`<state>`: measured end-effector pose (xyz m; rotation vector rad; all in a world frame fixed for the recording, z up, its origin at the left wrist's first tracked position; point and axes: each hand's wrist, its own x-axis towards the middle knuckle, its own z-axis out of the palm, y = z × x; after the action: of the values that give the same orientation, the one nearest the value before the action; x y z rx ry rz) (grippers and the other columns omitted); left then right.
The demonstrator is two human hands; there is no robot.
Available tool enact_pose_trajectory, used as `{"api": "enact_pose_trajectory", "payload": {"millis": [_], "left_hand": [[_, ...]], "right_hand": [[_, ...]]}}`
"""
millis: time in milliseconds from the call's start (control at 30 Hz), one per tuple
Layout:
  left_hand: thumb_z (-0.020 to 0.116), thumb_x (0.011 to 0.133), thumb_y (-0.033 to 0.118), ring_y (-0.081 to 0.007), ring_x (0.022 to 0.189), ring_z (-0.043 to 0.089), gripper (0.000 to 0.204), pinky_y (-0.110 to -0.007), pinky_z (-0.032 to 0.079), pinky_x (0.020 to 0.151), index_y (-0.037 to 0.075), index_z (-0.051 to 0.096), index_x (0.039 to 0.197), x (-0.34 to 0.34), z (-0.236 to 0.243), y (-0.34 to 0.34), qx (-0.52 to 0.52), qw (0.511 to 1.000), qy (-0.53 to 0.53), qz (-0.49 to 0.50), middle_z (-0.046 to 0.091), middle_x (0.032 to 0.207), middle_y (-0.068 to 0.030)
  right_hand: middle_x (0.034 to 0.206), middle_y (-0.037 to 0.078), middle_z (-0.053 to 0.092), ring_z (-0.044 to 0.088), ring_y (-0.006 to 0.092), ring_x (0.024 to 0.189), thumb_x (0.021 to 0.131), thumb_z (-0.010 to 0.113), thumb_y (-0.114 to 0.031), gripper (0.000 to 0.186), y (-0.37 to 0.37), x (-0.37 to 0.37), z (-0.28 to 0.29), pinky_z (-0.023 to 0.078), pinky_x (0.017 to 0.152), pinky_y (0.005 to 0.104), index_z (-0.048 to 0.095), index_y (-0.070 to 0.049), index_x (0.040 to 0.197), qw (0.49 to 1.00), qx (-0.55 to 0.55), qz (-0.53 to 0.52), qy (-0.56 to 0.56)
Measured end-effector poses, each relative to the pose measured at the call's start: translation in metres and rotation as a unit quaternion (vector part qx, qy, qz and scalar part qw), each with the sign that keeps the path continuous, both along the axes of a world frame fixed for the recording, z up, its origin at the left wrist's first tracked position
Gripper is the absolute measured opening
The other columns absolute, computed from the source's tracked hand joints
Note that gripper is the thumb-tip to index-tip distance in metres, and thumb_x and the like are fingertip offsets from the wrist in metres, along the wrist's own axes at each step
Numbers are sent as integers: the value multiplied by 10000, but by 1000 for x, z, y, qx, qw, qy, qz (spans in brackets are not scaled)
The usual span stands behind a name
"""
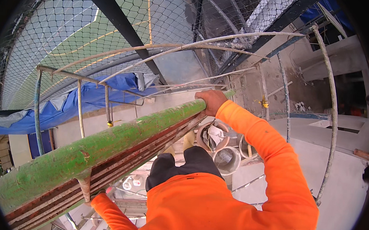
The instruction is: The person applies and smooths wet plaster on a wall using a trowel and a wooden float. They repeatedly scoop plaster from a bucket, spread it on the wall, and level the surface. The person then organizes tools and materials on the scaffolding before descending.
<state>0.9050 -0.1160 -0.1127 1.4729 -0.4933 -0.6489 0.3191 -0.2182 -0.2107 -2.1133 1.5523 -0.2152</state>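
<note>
A thick green pipe [118,138] with scuffed paint runs diagonally from the lower left to the middle. My right hand [211,102] is closed over it near its far end. Reddish-brown bars [134,165] run parallel below the pipe, joined to it by a short post [84,187]. Beside the foot of that post is my left hand [96,194], mostly hidden by the bars and post, its fingers not visible. Orange sleeves cover both of my arms.
Below stand a reddish-brown bucket [199,137] holding pale material and a whitish bucket [227,160]. Scaffold tubes [332,108] surround me. A blue tarp [76,103] lies at left, before wire netting [71,26] and a green court. Concrete walls [322,163] are at right.
</note>
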Motion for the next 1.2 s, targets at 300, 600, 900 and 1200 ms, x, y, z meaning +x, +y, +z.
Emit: {"api": "enact_pose_trajectory", "payload": {"millis": [300, 600, 900, 1200], "left_hand": [[409, 1044, 694, -304, 1008, 549, 702, -456, 455, 889, 17, 517, 1195, 3, -1, 2, -6, 1000, -2, -19, 581, 1100, -170], [407, 1048, 686, -297, 982, 552, 688, -449, 457, 871, 19, 524, 1172, -9, -26, -11, 0, 999, -13, -48, 585, 1074, -163], [405, 1051, 677, -290, 956, 554, 675, -443, 459, 853, 22, 531, 1148, -55, -50, -50, 18, 993, -45, -106, 590, 1049, -157], [403, 1055, 669, -283, 930, 557, 663, -436, 460, 835, 24, 538, 1124, -68, -50, -58, 9, 987, -82, -137, 595, 1023, -150]], "right_hand": [[1265, 252, 664, 652, 434, 1187, 716, 910, -358, 692, -17, 57, 28, 526, 1002, 486, 639, -13, 1251, 971, 16, 98, -216], [973, 240, 705, 697, 452, 987, 683, 697, -960, 1031, -31, 171, 142, 522, 874, 534, 670, -11, 1086, 931, 32, 121, -342], [734, 235, 674, 703, 478, 782, 663, 722, -950, 981, -1, 240, 225, 531, 711, 549, 656, 5, 879, 928, -105, 57, -354], [754, 207, 662, 688, 457, 752, 730, 832, -777, 828, 32, 157, 176, 530, 695, 489, 617, -7, 946, 880, -207, -49, -425]]}}
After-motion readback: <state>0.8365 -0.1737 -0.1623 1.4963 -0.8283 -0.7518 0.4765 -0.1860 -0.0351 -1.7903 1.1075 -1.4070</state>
